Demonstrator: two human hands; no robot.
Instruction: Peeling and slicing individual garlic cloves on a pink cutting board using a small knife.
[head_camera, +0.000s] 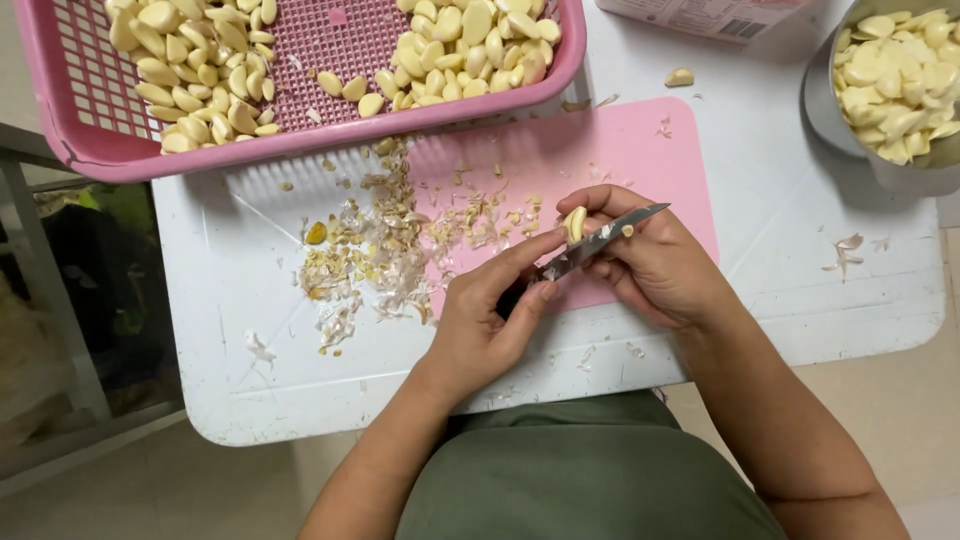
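A white table (250, 380) stands on pale floor (150, 490), with what may be a grey metal frame (40, 250) at left.

Knife (600, 240) in left hand (490, 320), garlic clove (575, 222) in right hand (650, 265)

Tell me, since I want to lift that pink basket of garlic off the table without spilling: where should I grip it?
Grip the pink basket by its thick rolled rim, one hand at each short end, coming in from the sides. The near long rim overhangs the cutting mat, and cloves pile unevenly toward both ends, so a one-sided lift would probably tip them.
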